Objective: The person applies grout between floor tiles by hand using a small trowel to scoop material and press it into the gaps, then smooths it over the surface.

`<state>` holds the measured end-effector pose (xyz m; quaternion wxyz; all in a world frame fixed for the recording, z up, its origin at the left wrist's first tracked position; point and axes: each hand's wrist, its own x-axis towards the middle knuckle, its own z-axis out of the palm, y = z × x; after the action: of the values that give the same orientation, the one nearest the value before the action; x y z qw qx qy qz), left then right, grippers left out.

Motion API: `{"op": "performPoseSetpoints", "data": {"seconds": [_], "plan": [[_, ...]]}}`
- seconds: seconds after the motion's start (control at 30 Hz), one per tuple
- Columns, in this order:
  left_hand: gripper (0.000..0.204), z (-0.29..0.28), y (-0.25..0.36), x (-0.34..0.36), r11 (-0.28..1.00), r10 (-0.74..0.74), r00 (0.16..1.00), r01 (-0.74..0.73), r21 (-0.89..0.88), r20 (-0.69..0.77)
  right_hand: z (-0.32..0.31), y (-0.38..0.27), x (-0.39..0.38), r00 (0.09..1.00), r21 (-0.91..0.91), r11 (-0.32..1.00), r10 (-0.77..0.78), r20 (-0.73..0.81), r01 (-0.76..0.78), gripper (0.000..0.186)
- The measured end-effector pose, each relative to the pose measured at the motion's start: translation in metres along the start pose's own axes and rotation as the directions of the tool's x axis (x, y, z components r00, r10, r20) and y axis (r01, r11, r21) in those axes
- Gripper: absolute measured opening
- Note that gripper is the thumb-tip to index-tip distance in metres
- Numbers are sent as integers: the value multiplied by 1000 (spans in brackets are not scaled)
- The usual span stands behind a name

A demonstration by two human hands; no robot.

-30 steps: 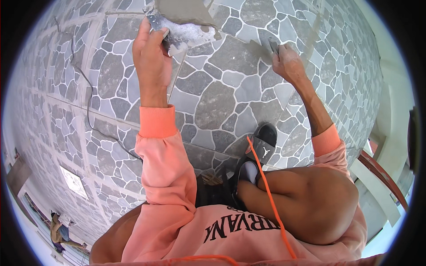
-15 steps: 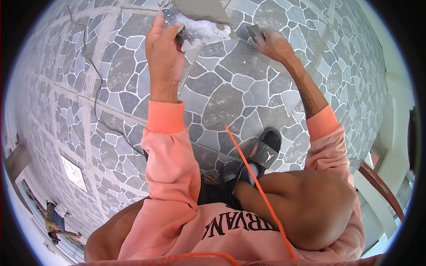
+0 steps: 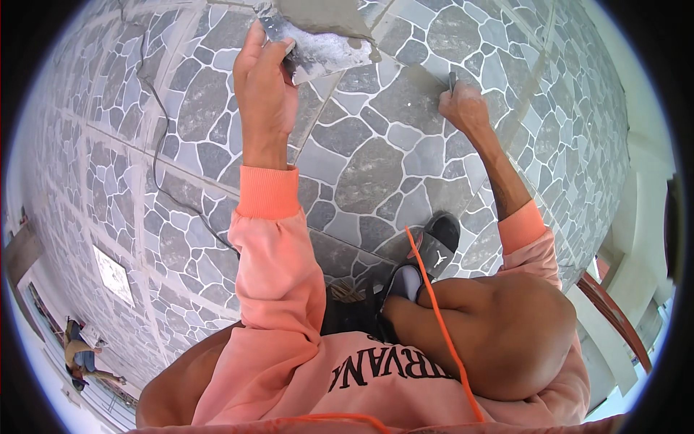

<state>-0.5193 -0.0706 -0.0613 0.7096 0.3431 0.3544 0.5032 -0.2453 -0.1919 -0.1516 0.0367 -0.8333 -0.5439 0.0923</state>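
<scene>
My left hand is closed on the near left edge of a metal plate, thumb on top. A thick heap of wet grey mortar covers the plate's far part and runs out of the picture; whitish smears mark the bare metal. To the right, my right hand grips a small putty knife. Its grey-coated blade points left, low over the stone-patterned tiles; whether it touches them I cannot tell. The right fingers look dusted with grey.
Stone-patterned tiles spread all around, with grey joints between them. A dark cable snakes along the left. My sandalled foot stands near the middle. An orange cord hangs before me. Another person is far off at lower left.
My right hand has moved right and slightly nearer with the putty knife, whose blade has turned to point left. The plate in my left hand has hardly moved.
</scene>
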Motion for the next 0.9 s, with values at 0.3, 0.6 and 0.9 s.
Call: {"op": "performPoseSetpoints", "data": {"seconds": [0.3, 0.6, 0.9], "plan": [[44, 5, 13, -2, 1000, -12, 1000, 12, 18, -27, -13, -74, 61, 918, 357, 922, -265, 296, 151, 34], [13, -11, 18, -4, 47, 486, 783, -467, 883, 389, 30, -84, 14, 764, -186, 749, -645, 17, 636, 18], [44, -12, 23, 2, 998, 53, 998, -52, -37, 19, 19, -39, 24, 967, -112, 967, -238, -88, 228, 25]]}}
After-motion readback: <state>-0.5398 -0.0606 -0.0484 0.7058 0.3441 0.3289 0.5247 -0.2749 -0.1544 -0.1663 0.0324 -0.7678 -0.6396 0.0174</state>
